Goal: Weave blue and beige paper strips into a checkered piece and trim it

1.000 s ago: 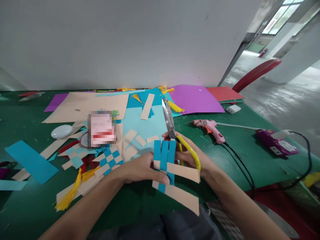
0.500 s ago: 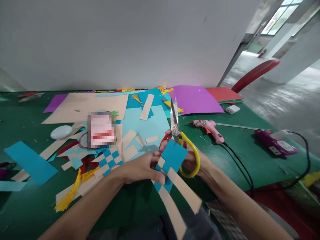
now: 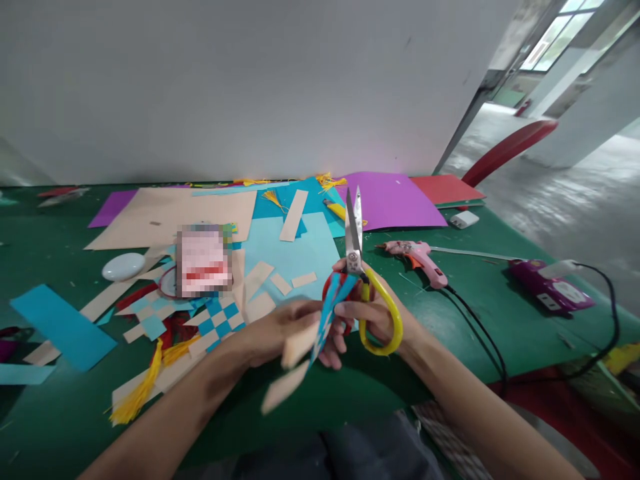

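Note:
Between my hands stands a woven paper piece [image 3: 327, 313] of blue and beige strips, turned nearly edge-on, its loose beige ends blurred and pointing down left. My left hand [image 3: 285, 330] grips it from the left, fingertips partly hidden behind it. My right hand [image 3: 373, 317] holds scissors [image 3: 354, 260] with a yellow and a red handle, blades pointing up and slightly apart. The right thumb also presses on the woven paper. Beyond lie a light blue sheet [image 3: 300, 247] and small beige paper scraps [image 3: 305, 279].
A pink glue gun [image 3: 423, 260] lies to the right, its cord near a purple power strip [image 3: 547, 287]. A woven checkered piece [image 3: 219, 320], yellow tassel [image 3: 137, 393], blue strip [image 3: 63, 327] and white oval object [image 3: 123, 266] lie left. A purple sheet [image 3: 395, 200] rests against the wall.
The woven paper has turned from face-up to nearly edge-on, its loose beige strips swinging from lower right to lower left. The right thumb has come onto it; the scissors have shifted slightly right.

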`<state>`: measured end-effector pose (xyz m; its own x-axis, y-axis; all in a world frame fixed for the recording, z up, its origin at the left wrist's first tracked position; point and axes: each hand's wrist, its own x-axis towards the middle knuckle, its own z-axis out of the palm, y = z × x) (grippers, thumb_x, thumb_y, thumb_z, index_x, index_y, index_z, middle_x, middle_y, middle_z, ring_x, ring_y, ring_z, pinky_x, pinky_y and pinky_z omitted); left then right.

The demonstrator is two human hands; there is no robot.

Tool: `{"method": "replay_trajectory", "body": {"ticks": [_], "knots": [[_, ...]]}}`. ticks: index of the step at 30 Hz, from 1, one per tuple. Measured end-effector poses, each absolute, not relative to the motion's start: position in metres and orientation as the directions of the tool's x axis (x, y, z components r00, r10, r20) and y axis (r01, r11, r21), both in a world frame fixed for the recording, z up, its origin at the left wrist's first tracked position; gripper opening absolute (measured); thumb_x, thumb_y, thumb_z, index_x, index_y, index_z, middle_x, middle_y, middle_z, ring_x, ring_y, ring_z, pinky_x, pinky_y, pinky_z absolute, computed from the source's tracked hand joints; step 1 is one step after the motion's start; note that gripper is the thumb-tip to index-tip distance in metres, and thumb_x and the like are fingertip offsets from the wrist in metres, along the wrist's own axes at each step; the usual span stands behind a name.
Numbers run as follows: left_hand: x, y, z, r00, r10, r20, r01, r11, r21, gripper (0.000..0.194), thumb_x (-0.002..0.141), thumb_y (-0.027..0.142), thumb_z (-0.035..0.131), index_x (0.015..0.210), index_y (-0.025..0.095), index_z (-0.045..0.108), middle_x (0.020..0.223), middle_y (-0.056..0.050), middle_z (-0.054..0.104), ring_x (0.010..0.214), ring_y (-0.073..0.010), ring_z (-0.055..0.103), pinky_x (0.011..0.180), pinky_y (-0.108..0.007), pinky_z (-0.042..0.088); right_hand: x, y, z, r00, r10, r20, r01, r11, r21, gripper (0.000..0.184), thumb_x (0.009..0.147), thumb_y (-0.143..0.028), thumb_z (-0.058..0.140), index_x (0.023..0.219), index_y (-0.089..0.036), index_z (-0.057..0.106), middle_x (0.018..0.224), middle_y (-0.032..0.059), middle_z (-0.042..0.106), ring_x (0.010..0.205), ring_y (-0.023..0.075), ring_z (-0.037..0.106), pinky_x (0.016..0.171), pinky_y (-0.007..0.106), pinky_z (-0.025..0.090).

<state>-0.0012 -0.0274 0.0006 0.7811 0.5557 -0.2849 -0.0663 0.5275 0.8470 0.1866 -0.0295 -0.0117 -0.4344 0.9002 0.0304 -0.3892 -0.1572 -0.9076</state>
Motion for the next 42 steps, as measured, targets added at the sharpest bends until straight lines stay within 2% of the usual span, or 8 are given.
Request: {"method": "replay_trajectory", "body": {"ticks": [6,10,14,17,21,29,38,42], "knots": [[-0.001,-0.020,-0.002,0.354,0.852,-0.386,-0.113,0.449,0.886,0.030,0.076,0.041,0.062,0.094,0.018,0.067,0.091,-0.007,0.071,0.092,-0.0251,0.065,0.077,-0.035,0.052,0.190,-0.023,-0.014,-0.129,0.992,0.005,-0.326,-0.038,-0.945,0.051,0.068,-0.024,0.076,0.111,-0.026,0.048,0.065,-0.0086,0.053,0.046,0.0082,0.050,0.045,0.022,0.045],[-0.002,-0.019,0.002,0.443,0.842,-0.308,-0.095,0.385,0.918,0.042,0.062,0.016,0.068,0.104,0.017,0.065,0.097,-0.006,0.071,0.097,-0.0229,0.063,0.086,-0.034,0.049,0.192,-0.022,-0.010,0.005,1.000,0.028,-0.271,0.029,-0.962,0.048,0.069,-0.024,0.076,0.109,-0.026,0.050,0.074,-0.0056,0.058,0.055,0.0097,0.053,0.051,0.024,0.046],[0.000,-0.022,0.002,0.463,0.857,-0.226,-0.030,0.270,0.962,0.047,0.070,0.029,0.073,0.114,0.019,0.060,0.109,-0.007,0.068,0.102,-0.0233,0.060,0.090,-0.035,0.047,0.191,-0.026,-0.007,0.038,0.996,0.083,-0.220,0.089,-0.971,0.046,0.070,-0.024,0.076,0.107,-0.026,0.050,0.082,-0.0036,0.058,0.064,0.0113,0.055,0.058,0.025,0.048],[0.000,-0.022,-0.001,0.352,0.921,-0.169,0.140,0.127,0.982,0.033,0.077,0.046,0.067,0.092,0.017,0.066,0.092,-0.006,0.068,0.088,-0.0227,0.061,0.075,-0.031,0.049,0.189,-0.028,-0.006,-0.005,0.997,0.078,-0.187,0.076,-0.979,0.044,0.071,-0.027,0.075,0.107,-0.026,0.050,0.073,-0.0062,0.052,0.058,0.0102,0.052,0.055,0.025,0.047],[0.000,-0.020,-0.002,0.243,0.968,-0.070,0.375,-0.027,0.927,0.041,0.080,0.054,0.060,0.060,0.018,0.057,0.060,0.000,0.049,0.058,-0.0142,0.048,0.050,-0.024,0.035,0.189,-0.027,-0.006,-0.014,0.998,0.062,-0.172,0.059,-0.983,0.042,0.073,-0.032,0.073,0.108,-0.027,0.051,0.081,-0.0042,0.054,0.056,0.0089,0.052,0.052,0.024,0.046],[0.002,-0.020,-0.002,0.245,0.968,-0.049,0.392,-0.052,0.919,0.049,0.081,0.052,0.058,0.049,0.018,0.046,0.056,0.002,0.036,0.053,-0.0116,0.038,0.047,-0.025,0.028,0.192,-0.026,-0.009,0.014,0.996,0.087,-0.155,0.088,-0.984,0.038,0.073,-0.029,0.073,0.106,-0.026,0.054,0.081,-0.0036,0.051,0.053,0.0062,0.047,0.047,0.021,0.043],[0.001,-0.021,-0.006,0.180,0.974,-0.141,0.272,0.089,0.958,0.034,0.074,0.051,0.067,0.080,0.017,0.068,0.083,-0.007,0.069,0.084,-0.0252,0.063,0.063,-0.030,0.050,0.189,-0.027,-0.008,0.018,0.996,0.091,-0.177,0.093,-0.980,0.037,0.074,-0.027,0.071,0.105,-0.027,0.051,0.083,-0.0045,0.049,0.050,0.0053,0.049,0.045,0.021,0.044],[0.001,-0.021,-0.008,0.077,0.968,-0.237,0.329,0.200,0.923,0.052,0.063,0.049,0.077,0.101,0.015,0.067,0.091,-0.010,0.071,0.090,-0.0300,0.065,0.066,-0.032,0.052,0.190,-0.027,-0.007,0.056,0.993,0.103,-0.152,0.110,-0.982,0.038,0.073,-0.030,0.073,0.104,-0.026,0.052,0.084,-0.0034,0.051,0.058,0.0075,0.051,0.050,0.021,0.046]]}}
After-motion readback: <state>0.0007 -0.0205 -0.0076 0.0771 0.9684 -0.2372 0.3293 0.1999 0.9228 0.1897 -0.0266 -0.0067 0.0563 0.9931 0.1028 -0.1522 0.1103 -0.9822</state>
